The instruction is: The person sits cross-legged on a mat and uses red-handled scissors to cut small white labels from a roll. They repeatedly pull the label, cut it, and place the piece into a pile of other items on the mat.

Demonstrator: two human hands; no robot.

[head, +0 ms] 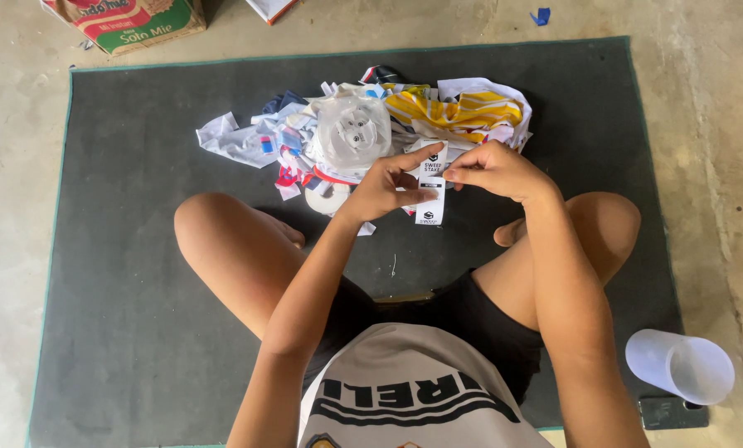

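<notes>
We see both hands pinching a narrow white fabric label strip with dark printed marks (431, 184): the left hand (384, 189) has its grip closed on the strip's left edge between thumb and forefinger, and the right hand (494, 170) clasps the right edge, near the top. The strip hangs upright just above the dark grey floor mat (131, 249), at 12 o'clock from the crossed knees. We judge the step in hand to be the handling of a single label; the next move seems to call for a steady two-sided pinch. At 11 o'clock of the hands lies a clear plastic tape dispenser (353, 131) on a heap of white, yellow and red fabric scraps (463, 112). A translucent plastic cup (678, 365) lies at 4 o'clock. The fingertips behind the strip are hidden, and the cardboard box (131, 21) at 10 o'clock is cut off.
</notes>
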